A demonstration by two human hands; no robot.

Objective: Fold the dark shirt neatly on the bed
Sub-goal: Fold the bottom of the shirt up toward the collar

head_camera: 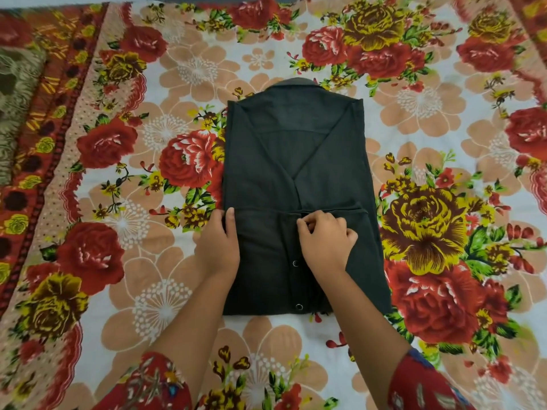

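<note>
The dark shirt (296, 161) lies in the middle of the bed, collar at the far end, both sleeves folded inward across its back. Its lower part is doubled up toward me, showing the button placket with two snaps. My left hand (219, 241) grips the left corner of that folded-up hem, thumb on top of the cloth. My right hand (325, 238) pinches the same hem edge near the shirt's middle, fingers curled on the fabric.
A floral bedsheet (148, 291) with red and yellow roses covers the bed. A patterned cushion or blanket (14, 108) lies at the far left edge. My red patterned sleeves show at the bottom of the view.
</note>
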